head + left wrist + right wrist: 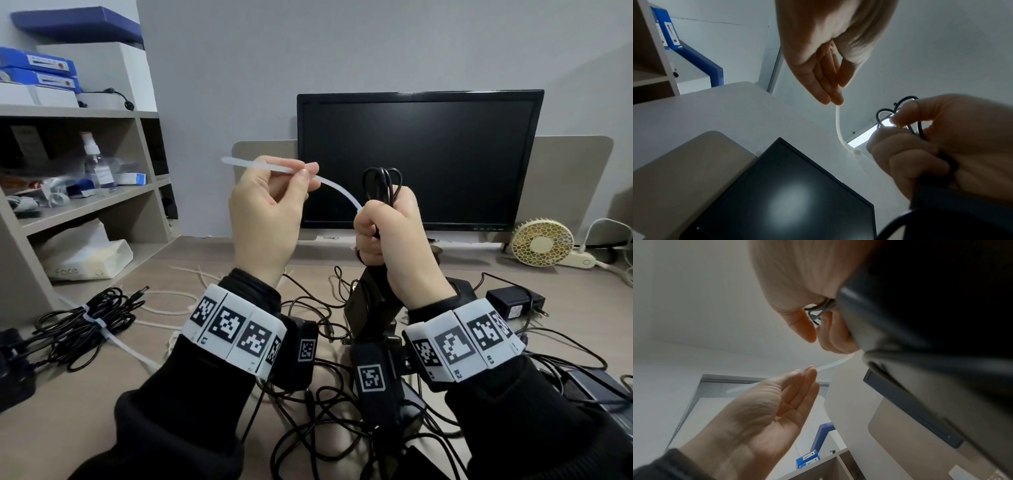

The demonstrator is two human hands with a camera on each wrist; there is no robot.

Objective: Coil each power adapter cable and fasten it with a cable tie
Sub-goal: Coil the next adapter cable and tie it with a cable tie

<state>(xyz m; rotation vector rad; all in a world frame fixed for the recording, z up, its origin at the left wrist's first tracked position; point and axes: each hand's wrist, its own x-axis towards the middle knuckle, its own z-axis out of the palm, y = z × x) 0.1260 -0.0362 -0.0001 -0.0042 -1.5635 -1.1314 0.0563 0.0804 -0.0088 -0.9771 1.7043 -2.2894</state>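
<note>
My right hand (385,233) is fisted around a coiled black cable (380,183), raised in front of the monitor; the cable's loops stick out above the fist, and its black adapter block (368,301) hangs below the hand. A white cable tie (337,190) runs from the fist leftward. My left hand (274,205) pinches the tie's tail between thumb and fingers, and the free end pokes out to the left. In the left wrist view the tie (839,128) curves down to its head (857,152) beside the right hand (931,146).
A dark monitor (418,157) stands behind the hands. Loose black cables and adapters (513,301) litter the desk below. A tied cable bundle (85,322) lies at left, near spare white ties (164,305). Shelves (78,171) stand at left, a small fan (543,243) at right.
</note>
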